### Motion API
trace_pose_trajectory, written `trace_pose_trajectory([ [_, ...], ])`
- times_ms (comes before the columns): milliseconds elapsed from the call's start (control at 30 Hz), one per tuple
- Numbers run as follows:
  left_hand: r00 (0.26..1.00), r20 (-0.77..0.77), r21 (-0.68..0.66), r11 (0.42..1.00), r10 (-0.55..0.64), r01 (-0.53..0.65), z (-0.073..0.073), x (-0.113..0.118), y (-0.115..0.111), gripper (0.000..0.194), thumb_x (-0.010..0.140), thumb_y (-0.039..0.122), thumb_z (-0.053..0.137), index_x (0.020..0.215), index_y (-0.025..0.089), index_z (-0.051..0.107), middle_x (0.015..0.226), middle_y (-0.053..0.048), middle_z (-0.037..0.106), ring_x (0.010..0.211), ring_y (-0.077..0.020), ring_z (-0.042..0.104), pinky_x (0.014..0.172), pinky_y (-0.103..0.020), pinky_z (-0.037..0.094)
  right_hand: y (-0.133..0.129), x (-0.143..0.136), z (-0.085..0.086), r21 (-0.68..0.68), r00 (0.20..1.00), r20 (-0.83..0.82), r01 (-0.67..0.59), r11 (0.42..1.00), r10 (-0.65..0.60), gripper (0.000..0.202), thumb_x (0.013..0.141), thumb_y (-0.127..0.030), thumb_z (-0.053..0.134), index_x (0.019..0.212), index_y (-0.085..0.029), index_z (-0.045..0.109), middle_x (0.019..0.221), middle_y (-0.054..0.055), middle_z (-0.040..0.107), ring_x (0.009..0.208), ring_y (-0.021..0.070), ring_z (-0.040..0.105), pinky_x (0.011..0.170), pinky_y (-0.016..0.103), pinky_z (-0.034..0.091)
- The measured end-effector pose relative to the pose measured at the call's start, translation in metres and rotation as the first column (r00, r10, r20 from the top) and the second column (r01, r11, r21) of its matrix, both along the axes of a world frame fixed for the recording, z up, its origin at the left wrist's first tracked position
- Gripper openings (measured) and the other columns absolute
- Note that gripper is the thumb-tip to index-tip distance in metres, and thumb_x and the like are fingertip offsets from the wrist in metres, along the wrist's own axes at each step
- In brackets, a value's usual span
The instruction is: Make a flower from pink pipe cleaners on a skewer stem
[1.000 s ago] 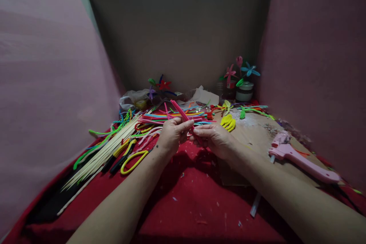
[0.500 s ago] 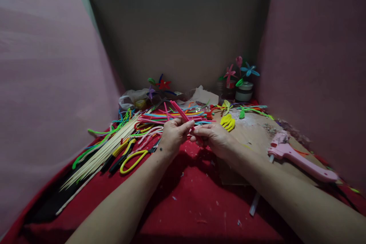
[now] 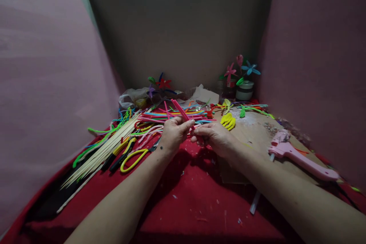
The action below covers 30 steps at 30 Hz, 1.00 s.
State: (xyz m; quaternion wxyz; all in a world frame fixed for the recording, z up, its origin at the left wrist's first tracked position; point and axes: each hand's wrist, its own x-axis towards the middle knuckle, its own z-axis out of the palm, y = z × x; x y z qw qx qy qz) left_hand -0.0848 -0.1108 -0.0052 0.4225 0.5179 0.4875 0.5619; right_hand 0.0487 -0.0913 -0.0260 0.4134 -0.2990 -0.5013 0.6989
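Note:
Pink pipe cleaners (image 3: 179, 108) stand tilted up and to the left between my hands, above the red cloth. My left hand (image 3: 175, 132) is closed round them, thumb on top. My right hand (image 3: 213, 136) pinches their lower end close to the left fingertips; its fingers partly hide that end. Just behind my hands lies a pile of loose pipe cleaners (image 3: 154, 115) in pink, blue, orange and other colours. Yellow-handled scissors (image 3: 134, 162) rest beside my left wrist, and a bundle of yellow pipe-cleaner loops (image 3: 228, 121) lies beyond my right hand.
Wooden skewers (image 3: 105, 148) and black-and-yellow pliers (image 3: 122, 155) lie at left. On the right, a pink glue gun (image 3: 303, 158) rests on cardboard (image 3: 257, 137). Pipe-cleaner flowers (image 3: 250, 68) stand at the back near a jar (image 3: 244, 90). Scraps dot the red cloth (image 3: 183, 209).
Both hands keep nearly the same place and grip on the pink pipe cleaners. The upper tips look closer together. The view has shifted very slightly.

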Motion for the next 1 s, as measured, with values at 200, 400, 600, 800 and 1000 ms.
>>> trace_pose_trajectory([
  [200, 0.991, -0.13, 0.038, 0.999, 0.04, -0.035, 0.002, -0.002, 0.0, 0.036, 0.063, 0.039, 0.069, 0.053, 0.014, 0.045, 0.041, 0.007, 0.04, 0.036, -0.0033, 0.032, 0.038, -0.019, 0.023, -0.001, 0.0, -0.001, 0.025, 0.999, -0.037, 0.026, 0.999, -0.025, 0.01, 0.061, -0.02, 0.062, 0.061, -0.01, 0.065, 0.05, 0.004, 0.062, 0.039, 0.0074, 0.043, 0.041, 0.022, 0.028],
  [400, 0.979, -0.203, 0.051, 0.999, 0.02, -0.01, 0.01, -0.002, -0.005, 0.037, 0.066, 0.04, 0.066, 0.051, 0.014, 0.044, 0.04, 0.007, 0.038, 0.037, -0.0037, 0.032, 0.038, -0.019, 0.024, 0.0, 0.001, 0.002, 0.021, 0.997, -0.068, 0.049, 0.999, -0.048, 0.009, 0.061, -0.02, 0.062, 0.058, -0.012, 0.063, 0.049, 0.003, 0.061, 0.038, 0.0075, 0.042, 0.04, 0.023, 0.027],
  [600, 0.969, -0.244, 0.156, 0.984, -0.041, 0.081, 0.011, -0.003, -0.006, 0.018, 0.071, 0.029, 0.062, 0.065, 0.013, 0.057, 0.048, 0.005, 0.045, 0.042, -0.0041, 0.036, 0.04, -0.017, 0.027, 0.0, 0.003, 0.008, -0.023, 0.991, -0.103, 0.08, 0.997, -0.082, 0.006, 0.058, -0.017, 0.062, 0.056, -0.012, 0.061, 0.046, 0.003, 0.06, 0.036, 0.0081, 0.043, 0.037, 0.022, 0.025],
  [800, 0.981, -0.19, 0.237, 0.968, -0.032, 0.077, 0.005, -0.003, -0.004, 0.013, 0.07, 0.027, 0.064, 0.073, 0.015, 0.06, 0.053, 0.005, 0.048, 0.043, -0.0046, 0.038, 0.042, -0.018, 0.032, 0.002, 0.003, 0.007, 0.001, 0.989, -0.142, 0.036, 0.999, -0.036, 0.007, 0.06, -0.018, 0.061, 0.057, -0.012, 0.063, 0.047, 0.002, 0.06, 0.036, 0.0069, 0.04, 0.037, 0.022, 0.025],
  [1000, 0.797, -0.581, 0.53, 0.82, 0.166, 0.216, 0.006, -0.009, -0.002, 0.011, 0.079, 0.022, 0.056, 0.079, 0.017, 0.066, 0.074, -0.001, 0.052, 0.067, -0.0099, 0.049, 0.059, -0.021, 0.04, 0.0, 0.005, 0.011, 0.02, 0.993, -0.111, 0.03, 0.999, -0.027, 0.008, 0.059, -0.018, 0.059, 0.053, -0.013, 0.06, 0.046, 0.002, 0.058, 0.037, 0.0074, 0.041, 0.037, 0.022, 0.025],
])
